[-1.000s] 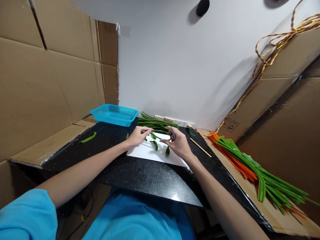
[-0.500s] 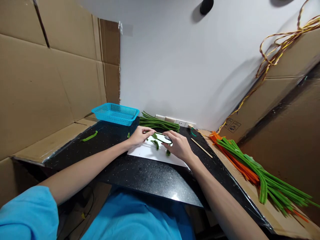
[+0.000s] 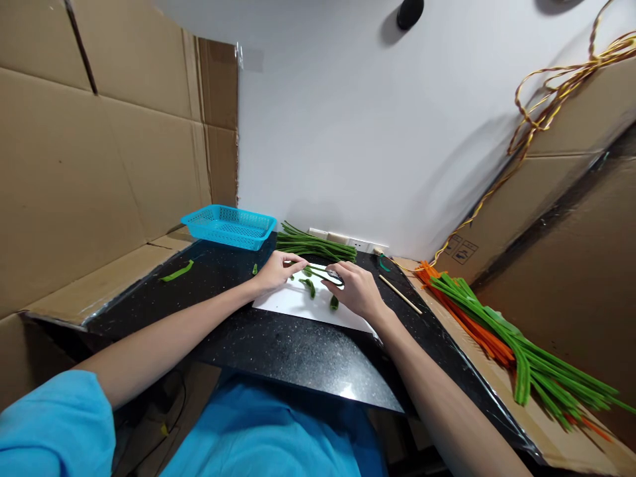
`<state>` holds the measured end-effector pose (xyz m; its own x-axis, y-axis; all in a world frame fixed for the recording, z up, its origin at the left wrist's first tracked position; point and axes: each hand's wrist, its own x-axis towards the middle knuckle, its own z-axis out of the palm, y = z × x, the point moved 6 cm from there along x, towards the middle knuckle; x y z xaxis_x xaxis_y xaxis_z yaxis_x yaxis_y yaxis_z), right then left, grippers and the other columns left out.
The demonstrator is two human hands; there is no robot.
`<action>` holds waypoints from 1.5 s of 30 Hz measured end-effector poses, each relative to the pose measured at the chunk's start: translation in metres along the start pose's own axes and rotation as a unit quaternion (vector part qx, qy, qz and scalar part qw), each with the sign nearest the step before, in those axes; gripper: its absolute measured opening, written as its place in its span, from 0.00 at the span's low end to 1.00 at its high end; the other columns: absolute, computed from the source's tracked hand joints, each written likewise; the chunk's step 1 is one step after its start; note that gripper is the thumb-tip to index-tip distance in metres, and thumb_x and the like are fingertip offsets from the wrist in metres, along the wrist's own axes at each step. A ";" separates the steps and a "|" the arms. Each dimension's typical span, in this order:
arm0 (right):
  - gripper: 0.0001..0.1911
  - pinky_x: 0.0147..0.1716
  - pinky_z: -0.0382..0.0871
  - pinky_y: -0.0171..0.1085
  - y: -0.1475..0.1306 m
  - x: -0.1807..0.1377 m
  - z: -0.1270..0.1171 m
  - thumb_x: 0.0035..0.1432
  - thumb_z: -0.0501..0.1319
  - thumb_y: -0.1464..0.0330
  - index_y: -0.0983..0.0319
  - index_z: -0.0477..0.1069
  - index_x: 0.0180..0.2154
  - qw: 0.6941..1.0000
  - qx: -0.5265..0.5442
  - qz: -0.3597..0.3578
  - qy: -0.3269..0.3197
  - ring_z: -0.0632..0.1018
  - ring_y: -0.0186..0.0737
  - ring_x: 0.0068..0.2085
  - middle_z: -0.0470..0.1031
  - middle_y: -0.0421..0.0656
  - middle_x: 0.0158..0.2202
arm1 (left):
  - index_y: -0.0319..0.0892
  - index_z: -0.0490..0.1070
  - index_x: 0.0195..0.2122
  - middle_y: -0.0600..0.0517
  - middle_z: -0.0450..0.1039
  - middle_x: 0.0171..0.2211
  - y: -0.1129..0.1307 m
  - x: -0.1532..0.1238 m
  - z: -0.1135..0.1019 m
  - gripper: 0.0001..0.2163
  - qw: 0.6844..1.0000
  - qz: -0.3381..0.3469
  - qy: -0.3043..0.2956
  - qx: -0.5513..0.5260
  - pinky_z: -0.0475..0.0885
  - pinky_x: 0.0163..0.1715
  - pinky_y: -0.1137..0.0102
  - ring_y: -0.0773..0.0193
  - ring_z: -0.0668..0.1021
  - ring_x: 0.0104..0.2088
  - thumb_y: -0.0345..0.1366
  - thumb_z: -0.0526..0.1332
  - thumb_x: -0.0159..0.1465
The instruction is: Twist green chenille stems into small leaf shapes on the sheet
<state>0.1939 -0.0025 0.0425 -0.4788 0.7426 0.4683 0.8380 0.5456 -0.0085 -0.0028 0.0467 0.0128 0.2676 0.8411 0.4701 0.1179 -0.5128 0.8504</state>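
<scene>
My left hand point(image 3: 275, 270) rests on the far left edge of a white sheet point(image 3: 298, 303) and pinches the end of a thin green pipe cleaner point(image 3: 314, 270) that lies across it. My right hand point(image 3: 355, 289) is curled over the other end, its fingers wrapped round a small dark tool that looks like scissors point(image 3: 332, 274). Several short folded green pieces point(image 3: 309, 286) lie on the sheet between my hands. A bundle of long green pipe cleaners point(image 3: 314, 245) lies just behind the sheet.
The black stone counter point(image 3: 278, 344) carries a blue plastic basket point(image 3: 229, 226) at the back left and a wooden stick point(image 3: 400, 293) to the right. Green and orange pipe cleaners point(image 3: 501, 338) lie on cardboard at right. Cardboard walls stand on both sides.
My right hand has dropped from a raised position onto the sheet and closed toward my left hand. The left hand has stayed nearly still.
</scene>
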 end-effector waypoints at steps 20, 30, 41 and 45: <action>0.14 0.31 0.68 0.38 0.030 0.002 -0.003 0.59 0.68 0.56 0.61 0.79 0.36 0.959 0.248 0.060 0.126 0.75 0.40 0.29 0.81 0.44 0.31 | 0.34 0.85 0.36 0.44 0.82 0.28 -0.006 0.004 -0.004 0.15 1.000 0.016 0.021 0.000 0.71 0.26 0.70 0.63 0.78 0.27 0.44 0.69 0.63; 0.10 0.32 0.69 0.38 0.030 0.001 -0.004 0.59 0.67 0.61 0.61 0.78 0.34 0.961 0.232 0.054 0.138 0.76 0.40 0.29 0.81 0.44 0.30 | 0.35 0.85 0.39 0.41 0.84 0.38 0.000 0.002 -0.003 0.12 0.999 0.041 0.011 0.031 0.74 0.35 0.67 0.61 0.81 0.34 0.40 0.68 0.65; 0.08 0.33 0.69 0.37 0.030 0.001 -0.005 0.60 0.67 0.63 0.61 0.77 0.33 0.962 0.225 0.042 0.150 0.77 0.40 0.30 0.81 0.43 0.31 | 0.38 0.85 0.40 0.48 0.75 0.33 0.005 0.000 0.000 0.13 0.992 0.084 -0.030 0.093 0.65 0.31 0.69 0.64 0.73 0.31 0.42 0.64 0.70; 0.08 0.33 0.68 0.37 0.031 0.001 -0.002 0.60 0.67 0.63 0.60 0.77 0.33 0.963 0.221 0.035 0.148 0.77 0.41 0.30 0.81 0.43 0.31 | 0.38 0.85 0.41 0.49 0.73 0.33 0.007 -0.001 0.003 0.13 0.989 0.085 -0.045 0.108 0.64 0.32 0.69 0.65 0.71 0.31 0.41 0.63 0.70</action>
<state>0.2200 0.0144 0.0446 -0.2748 0.6759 0.6839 0.6409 0.6590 -0.3937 0.0003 0.0417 0.0180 0.3845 0.7259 0.5703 0.2629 -0.6783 0.6861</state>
